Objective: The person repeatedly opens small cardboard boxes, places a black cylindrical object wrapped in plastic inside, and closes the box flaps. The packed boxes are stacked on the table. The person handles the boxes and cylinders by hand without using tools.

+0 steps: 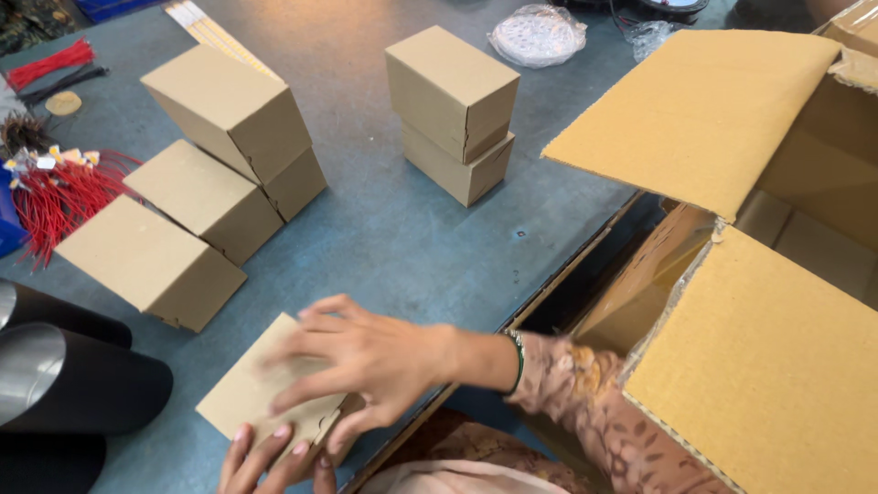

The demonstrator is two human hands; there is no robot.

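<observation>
Flat cardboard blank (265, 389) — pressed under right hand (366, 357) and left hand (270, 462).

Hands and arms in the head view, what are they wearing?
Both hands are bare: no gloves. The right hand comes out of a long sleeve in a pinkish-brown floral print, with a dark green bangle at the wrist. The left hand shows only its fingers at the bottom edge; their nails look pale pink. No rings can be made out.

Right hand (366, 357): bare, green bangle (519, 361) at wrist. Just beyond bangle, patterned sleeve (604, 412), pinkish-beige with brown leaf print. Left hand (270, 462): bare, pale pink nails.
</observation>
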